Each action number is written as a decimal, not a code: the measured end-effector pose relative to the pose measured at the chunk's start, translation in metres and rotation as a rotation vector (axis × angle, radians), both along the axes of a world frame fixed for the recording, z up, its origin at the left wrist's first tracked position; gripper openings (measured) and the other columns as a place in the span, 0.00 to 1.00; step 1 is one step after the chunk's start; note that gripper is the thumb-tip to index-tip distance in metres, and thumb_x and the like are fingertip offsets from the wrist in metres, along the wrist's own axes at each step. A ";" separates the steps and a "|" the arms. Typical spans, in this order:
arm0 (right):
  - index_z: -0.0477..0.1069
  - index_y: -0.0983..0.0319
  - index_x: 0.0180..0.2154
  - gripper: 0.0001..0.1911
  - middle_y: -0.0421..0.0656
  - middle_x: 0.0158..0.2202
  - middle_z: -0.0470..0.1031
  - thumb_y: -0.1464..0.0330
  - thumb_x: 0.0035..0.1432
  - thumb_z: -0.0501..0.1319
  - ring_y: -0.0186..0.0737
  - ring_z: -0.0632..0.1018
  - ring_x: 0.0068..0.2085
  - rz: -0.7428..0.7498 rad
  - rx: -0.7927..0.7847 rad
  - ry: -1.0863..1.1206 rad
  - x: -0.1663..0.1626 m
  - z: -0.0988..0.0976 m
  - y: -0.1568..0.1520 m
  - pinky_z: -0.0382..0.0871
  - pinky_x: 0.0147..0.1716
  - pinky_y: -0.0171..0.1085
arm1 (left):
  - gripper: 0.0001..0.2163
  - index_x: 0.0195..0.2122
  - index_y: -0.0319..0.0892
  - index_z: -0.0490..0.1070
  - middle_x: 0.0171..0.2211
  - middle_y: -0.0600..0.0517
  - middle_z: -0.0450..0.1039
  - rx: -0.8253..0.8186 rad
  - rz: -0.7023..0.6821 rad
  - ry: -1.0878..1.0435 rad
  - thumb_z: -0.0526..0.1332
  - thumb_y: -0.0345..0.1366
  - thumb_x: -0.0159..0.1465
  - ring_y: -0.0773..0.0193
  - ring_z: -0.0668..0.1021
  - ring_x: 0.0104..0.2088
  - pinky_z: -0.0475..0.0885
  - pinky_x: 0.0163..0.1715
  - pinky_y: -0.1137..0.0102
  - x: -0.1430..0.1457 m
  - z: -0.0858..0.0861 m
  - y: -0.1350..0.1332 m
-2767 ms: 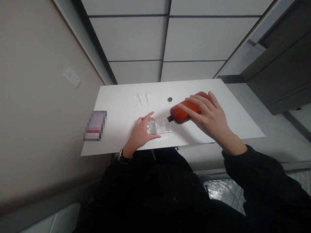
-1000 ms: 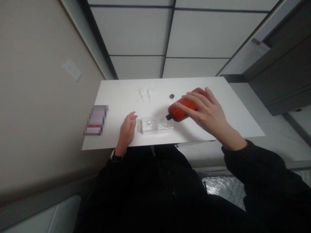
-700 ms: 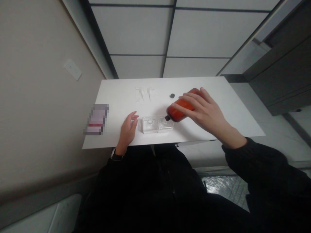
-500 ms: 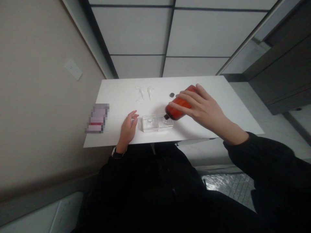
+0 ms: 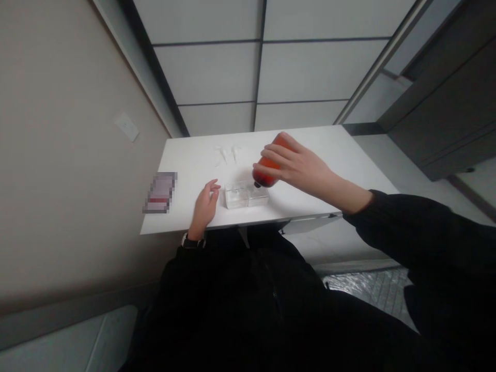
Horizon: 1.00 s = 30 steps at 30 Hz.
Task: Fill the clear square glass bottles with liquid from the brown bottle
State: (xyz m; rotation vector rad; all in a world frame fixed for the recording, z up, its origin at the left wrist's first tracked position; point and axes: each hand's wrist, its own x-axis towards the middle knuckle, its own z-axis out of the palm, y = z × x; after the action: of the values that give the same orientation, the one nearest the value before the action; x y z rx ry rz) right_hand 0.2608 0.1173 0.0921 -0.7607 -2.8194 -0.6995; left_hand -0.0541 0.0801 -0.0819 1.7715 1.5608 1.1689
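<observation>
My right hand [image 5: 294, 161] is wrapped round an amber bottle [image 5: 267, 175] with a dark neck. The bottle is tipped steeply, neck down and to the left, its mouth over the right part of a clear two-part container [image 5: 236, 199]. Whether liquid runs out is too faint to tell. To the left of the container, my left hand [image 5: 206, 202] rests on the white table [image 5: 186, 160] with its fingers apart, holding nothing.
Two whitish pump tops [image 5: 234, 154] lie toward the back of the table. A pixelated pinkish item [image 5: 160, 192] is at the left edge, near the wall. White panels [image 5: 298, 72] stand behind the table.
The bottle has become steeper, its base swinging up, and its mouth stays over the container's right part. The dark cap seen behind it before is now hidden. My head view has shifted slightly.
</observation>
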 end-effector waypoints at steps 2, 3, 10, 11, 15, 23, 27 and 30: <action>0.70 0.53 0.65 0.33 0.43 0.62 0.76 0.84 0.66 0.54 0.47 0.72 0.67 -0.025 0.023 0.036 0.004 -0.008 0.001 0.59 0.74 0.62 | 0.19 0.64 0.44 0.67 0.54 0.42 0.79 0.004 0.000 0.003 0.54 0.42 0.76 0.52 0.80 0.57 0.70 0.64 0.50 0.000 -0.001 0.000; 0.70 0.53 0.65 0.32 0.43 0.62 0.76 0.83 0.67 0.54 0.46 0.73 0.66 -0.042 0.024 0.063 0.007 -0.012 0.002 0.59 0.74 0.62 | 0.18 0.64 0.44 0.67 0.54 0.42 0.79 0.005 0.000 0.005 0.54 0.42 0.76 0.52 0.80 0.57 0.71 0.63 0.50 0.000 -0.001 -0.001; 0.70 0.56 0.66 0.32 0.49 0.62 0.77 0.81 0.64 0.59 0.53 0.74 0.65 -0.127 -0.086 0.280 0.021 -0.043 0.002 0.59 0.71 0.68 | 0.18 0.63 0.44 0.68 0.54 0.42 0.79 0.007 0.007 0.017 0.55 0.42 0.75 0.52 0.81 0.56 0.71 0.63 0.50 -0.001 -0.002 0.000; 0.70 0.57 0.66 0.32 0.50 0.62 0.77 0.80 0.63 0.61 0.55 0.74 0.65 -0.136 -0.093 0.290 0.023 -0.047 0.002 0.60 0.70 0.69 | 0.18 0.63 0.44 0.68 0.54 0.42 0.79 0.007 0.009 0.019 0.55 0.42 0.75 0.52 0.81 0.56 0.71 0.63 0.50 -0.001 -0.002 0.001; 0.68 0.58 0.67 0.35 0.54 0.63 0.77 0.75 0.60 0.67 0.60 0.75 0.64 -0.177 -0.146 0.378 0.032 -0.063 0.003 0.64 0.66 0.68 | 0.18 0.63 0.43 0.68 0.54 0.42 0.79 -0.001 0.007 0.026 0.55 0.42 0.75 0.51 0.80 0.56 0.70 0.64 0.49 -0.001 0.000 0.001; 0.69 0.62 0.65 0.41 0.58 0.60 0.79 0.56 0.53 0.76 0.63 0.81 0.58 -0.315 -0.526 1.059 0.044 -0.123 -0.008 0.74 0.58 0.62 | 0.19 0.64 0.44 0.68 0.54 0.43 0.79 -0.018 0.018 0.013 0.54 0.44 0.76 0.51 0.79 0.58 0.69 0.65 0.50 -0.001 0.003 -0.003; 0.70 0.61 0.61 0.44 0.55 0.55 0.81 0.52 0.47 0.78 0.60 0.83 0.54 -0.399 -0.782 1.263 0.034 -0.157 -0.012 0.76 0.58 0.58 | 0.19 0.64 0.43 0.68 0.54 0.42 0.80 -0.030 0.019 0.019 0.54 0.43 0.75 0.51 0.79 0.58 0.69 0.65 0.50 -0.001 0.002 -0.001; 0.66 0.60 0.64 0.49 0.56 0.61 0.77 0.51 0.46 0.79 0.61 0.80 0.60 -0.404 -0.862 1.340 0.028 -0.172 -0.014 0.73 0.63 0.58 | 0.20 0.64 0.42 0.68 0.55 0.41 0.80 -0.027 0.024 0.020 0.52 0.46 0.76 0.51 0.80 0.57 0.71 0.64 0.50 -0.001 0.003 -0.002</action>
State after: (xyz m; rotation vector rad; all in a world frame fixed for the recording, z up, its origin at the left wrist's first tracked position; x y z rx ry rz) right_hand 0.2885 0.1033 -0.0794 -1.2418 -1.5707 0.8337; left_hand -0.0551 0.0780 -0.0791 1.7571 1.6055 1.1398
